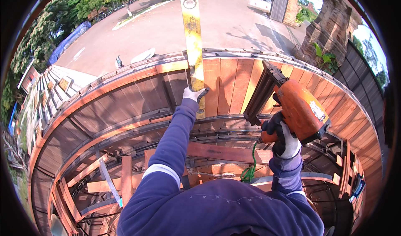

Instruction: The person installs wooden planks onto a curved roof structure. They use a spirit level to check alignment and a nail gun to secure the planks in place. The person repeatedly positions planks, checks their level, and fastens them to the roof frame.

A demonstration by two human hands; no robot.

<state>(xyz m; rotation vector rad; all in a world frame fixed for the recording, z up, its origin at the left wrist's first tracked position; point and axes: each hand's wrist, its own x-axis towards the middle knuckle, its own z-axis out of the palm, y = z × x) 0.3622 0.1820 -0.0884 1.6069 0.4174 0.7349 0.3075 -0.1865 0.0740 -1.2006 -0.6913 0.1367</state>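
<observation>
My gloved left hand (194, 94) grips a long yellow spirit level (193, 35), which stands upright against the reddish timber boards (224, 85) of a curved wall and reaches above its top edge. In my gloved right hand (282, 133) is an orange nail gun (300, 108) with a long dark magazine, its nose raised near the upper rim of the boards to the right of the level. A green hose (249, 169) hangs below the gun.
Below are curved rails (152, 121) and loose wooden planks (225, 154). Beyond the wall lie a paved yard (240, 16), trees, parked vehicles and a blue tarp (69, 44). A rough rock-like column (330, 25) and a dark fence (363, 85) stand at the right.
</observation>
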